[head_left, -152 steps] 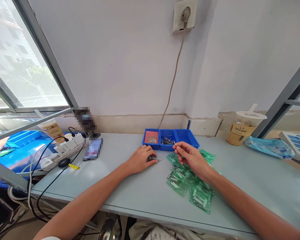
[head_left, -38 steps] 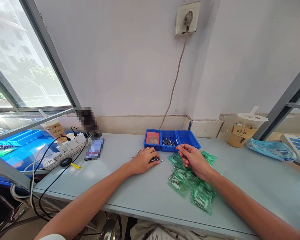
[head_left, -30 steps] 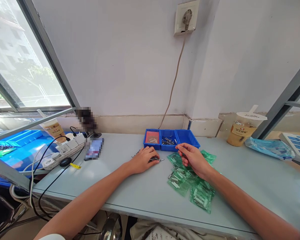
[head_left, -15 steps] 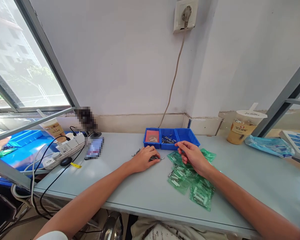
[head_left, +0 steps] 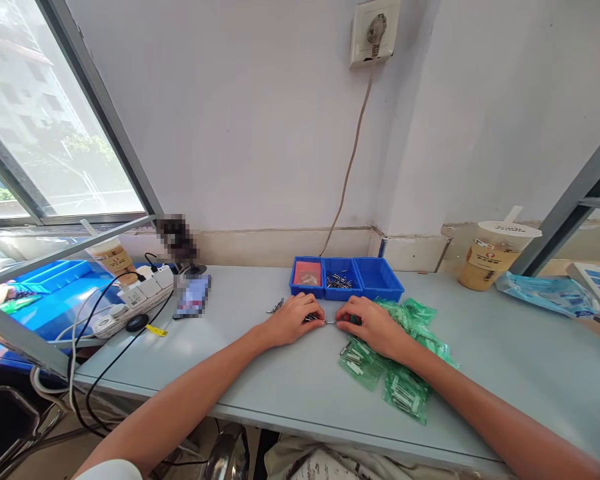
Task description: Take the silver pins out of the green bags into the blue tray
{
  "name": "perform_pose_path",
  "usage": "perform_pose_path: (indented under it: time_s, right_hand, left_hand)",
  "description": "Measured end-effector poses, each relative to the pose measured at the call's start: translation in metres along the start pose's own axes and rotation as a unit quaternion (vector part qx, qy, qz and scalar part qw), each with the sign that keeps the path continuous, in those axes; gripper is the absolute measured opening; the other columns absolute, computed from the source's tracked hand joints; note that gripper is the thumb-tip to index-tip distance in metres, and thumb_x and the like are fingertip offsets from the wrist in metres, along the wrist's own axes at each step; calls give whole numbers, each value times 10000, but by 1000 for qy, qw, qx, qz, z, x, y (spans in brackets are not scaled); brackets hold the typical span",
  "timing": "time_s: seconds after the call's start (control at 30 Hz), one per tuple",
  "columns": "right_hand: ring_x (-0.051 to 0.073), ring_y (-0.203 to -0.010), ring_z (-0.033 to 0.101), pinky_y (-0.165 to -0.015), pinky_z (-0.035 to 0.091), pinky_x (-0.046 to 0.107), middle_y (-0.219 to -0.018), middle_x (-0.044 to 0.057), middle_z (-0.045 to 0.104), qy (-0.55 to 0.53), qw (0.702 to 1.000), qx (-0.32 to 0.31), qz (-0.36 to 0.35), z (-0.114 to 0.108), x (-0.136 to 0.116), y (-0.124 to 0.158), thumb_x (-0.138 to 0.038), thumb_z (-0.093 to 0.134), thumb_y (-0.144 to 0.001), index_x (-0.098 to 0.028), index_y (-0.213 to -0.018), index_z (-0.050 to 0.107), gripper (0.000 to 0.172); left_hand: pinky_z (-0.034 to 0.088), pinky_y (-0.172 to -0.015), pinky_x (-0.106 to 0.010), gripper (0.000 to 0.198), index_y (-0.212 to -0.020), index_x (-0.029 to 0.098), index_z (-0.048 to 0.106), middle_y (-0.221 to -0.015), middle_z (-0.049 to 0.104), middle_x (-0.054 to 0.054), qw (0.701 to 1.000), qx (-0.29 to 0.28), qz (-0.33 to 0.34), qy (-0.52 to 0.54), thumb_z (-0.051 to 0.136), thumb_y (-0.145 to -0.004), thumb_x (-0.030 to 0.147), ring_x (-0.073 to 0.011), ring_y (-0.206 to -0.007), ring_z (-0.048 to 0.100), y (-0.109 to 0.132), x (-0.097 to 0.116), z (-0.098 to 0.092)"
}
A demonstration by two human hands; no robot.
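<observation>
Between my two hands lies a thin silvery metal pin (head_left: pixel 331 323), pinched at its left end by my left hand (head_left: pixel 300 317) and at its right end by my right hand (head_left: pixel 363 321). Dark slim metal pieces (head_left: pixel 310 318) show under the fingers of my left hand, and a few more metal parts (head_left: pixel 277 307) stick out behind it on the table. Beneath and beside my right hand are several green plastic bags (head_left: pixel 407 393) of small metal and white parts. Just beyond both hands stands a blue three-part bin (head_left: pixel 379 294); its middle section contains loose metal pins (head_left: pixel 339 281).
A drink cup (head_left: pixel 495 257) and a blue plastic packet (head_left: pixel 547 295) stand at the right. On the left are a phone (head_left: pixel 192 297), a power strip (head_left: pixel 111 322) with cables, and a second cup (head_left: pixel 111 259) behind a metal frame. A wall socket (head_left: pixel 375 33) has a hanging cord.
My right hand has come down and left from near the bin to meet the pin at my left hand. The whole view has shifted slightly.
</observation>
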State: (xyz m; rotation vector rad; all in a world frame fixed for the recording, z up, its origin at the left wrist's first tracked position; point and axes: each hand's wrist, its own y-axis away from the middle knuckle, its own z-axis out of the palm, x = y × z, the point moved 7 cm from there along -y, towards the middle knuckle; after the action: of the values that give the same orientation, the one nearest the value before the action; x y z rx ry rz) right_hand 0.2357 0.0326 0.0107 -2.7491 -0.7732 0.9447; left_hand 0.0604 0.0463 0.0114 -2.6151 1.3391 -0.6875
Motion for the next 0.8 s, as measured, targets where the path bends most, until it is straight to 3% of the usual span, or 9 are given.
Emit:
perform_pose_path:
  time_s: [0.47,0.8]
  right_hand:
    - [235,-891,568,-799,423,355,-939,37,654,25,999,-31,-13,10,-4,0,-259,596,-1000,-238,-916,680,121]
    - [191,-790,553,-715,414,317,-914,15,608,-39,999,14,17,0,-5,0,-231,543,-990,-230,-906,593,98]
  left_hand:
    - [420,-901,-328,202,-1050,244,703,-1036,618,-28,1000,-10,3,-1,595,-1048,415,-202,-999,556,-3,6,1]
    - [409,-876,-318,205,-1064,238,685,-1036,621,-26,1000,-5,8,-13,597,-1047,422,-199,-992,558,-2,4,2]
